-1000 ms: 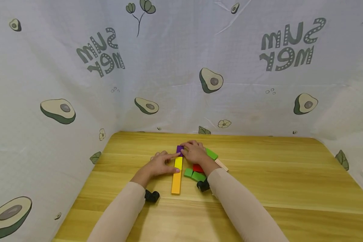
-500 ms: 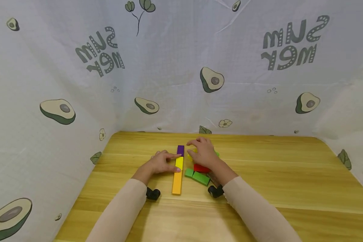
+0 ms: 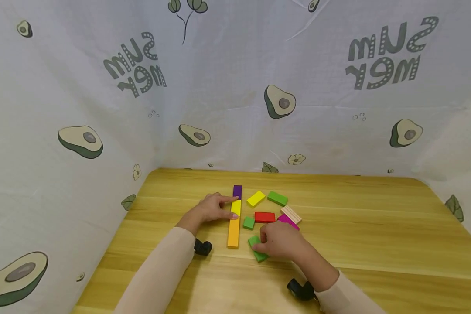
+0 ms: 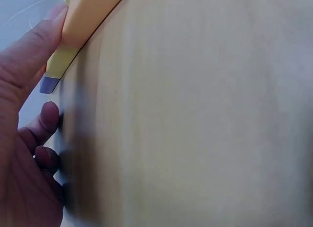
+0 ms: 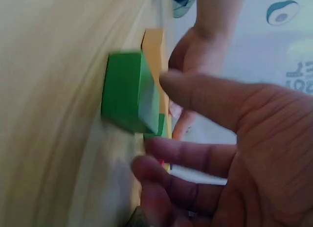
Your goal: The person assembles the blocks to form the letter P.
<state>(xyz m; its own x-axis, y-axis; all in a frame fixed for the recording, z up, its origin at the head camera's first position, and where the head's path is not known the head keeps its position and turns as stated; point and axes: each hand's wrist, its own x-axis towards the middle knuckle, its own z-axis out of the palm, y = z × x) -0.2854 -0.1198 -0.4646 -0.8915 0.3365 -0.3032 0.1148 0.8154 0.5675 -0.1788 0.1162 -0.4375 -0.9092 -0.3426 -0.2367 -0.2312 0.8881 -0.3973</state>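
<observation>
A straight row of flat blocks runs away from me on the wooden table: an orange block (image 3: 233, 234) nearest, a yellow block (image 3: 236, 208) in the middle, a purple block (image 3: 237, 192) farthest. My left hand (image 3: 209, 210) rests at the row's left side, index fingertip near the purple-yellow joint and thumb at the yellow-orange joint; its other fingers bend loosely in the left wrist view. To the right of the row, my right hand (image 3: 281, 240) holds a green block (image 3: 261, 256) between thumb and fingers. Blur in the right wrist view partly hides their contact with this green block (image 5: 122, 85).
Right of the row lie a small green block (image 3: 249, 223), a red block (image 3: 264, 217), a loose yellow block (image 3: 256, 199), another green block (image 3: 277, 198), a ridged pale wooden piece (image 3: 291, 214) and a magenta block (image 3: 287, 221). A printed cloth (image 3: 235, 96) hangs behind the table.
My right hand has left the purple block and come back toward me, onto the green block. That block now lies nearer and turned, apart from the small green one. My left hand stays put.
</observation>
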